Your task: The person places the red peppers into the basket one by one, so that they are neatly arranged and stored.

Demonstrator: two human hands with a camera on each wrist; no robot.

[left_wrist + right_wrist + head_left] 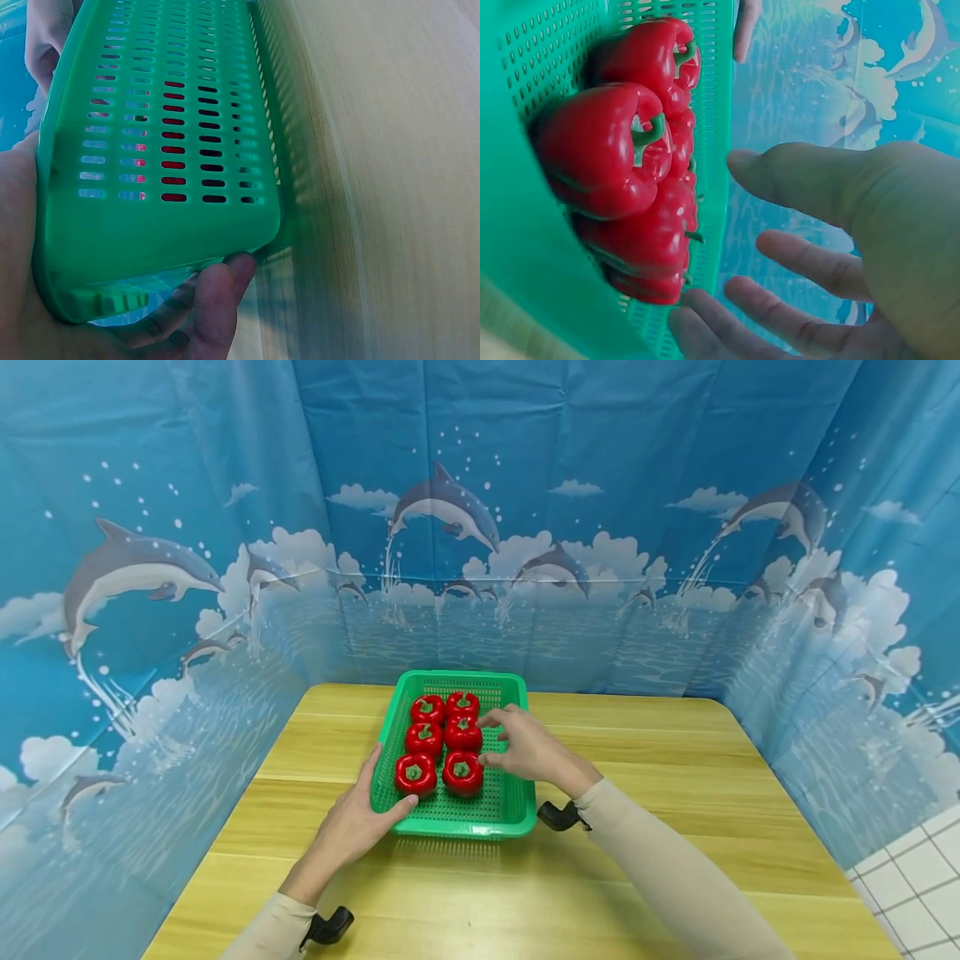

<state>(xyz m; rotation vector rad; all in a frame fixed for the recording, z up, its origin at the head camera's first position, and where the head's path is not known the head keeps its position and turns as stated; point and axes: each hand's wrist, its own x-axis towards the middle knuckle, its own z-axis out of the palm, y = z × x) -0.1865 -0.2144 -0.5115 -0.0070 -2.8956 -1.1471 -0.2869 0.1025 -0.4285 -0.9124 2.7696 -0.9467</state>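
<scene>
A green slotted basket [465,829] stands on the wooden table and holds several red bell peppers [462,772] in two columns at its left side. My left hand [371,806] grips the basket's near left corner, with the thumb over the rim beside the front left pepper [415,774]. In the left wrist view the thumb [217,296] curls round the basket's corner [165,225]. My right hand [489,741] hovers in the basket's right half with fingers spread beside the peppers. The right wrist view shows this hand [772,244] empty, just off the peppers [600,157].
The wooden table [675,760] has bare surface on both sides of the basket and in front of it. A blue dolphin-print curtain [480,527] closes in the back and both sides. White floor tiles [915,885] show at the lower right.
</scene>
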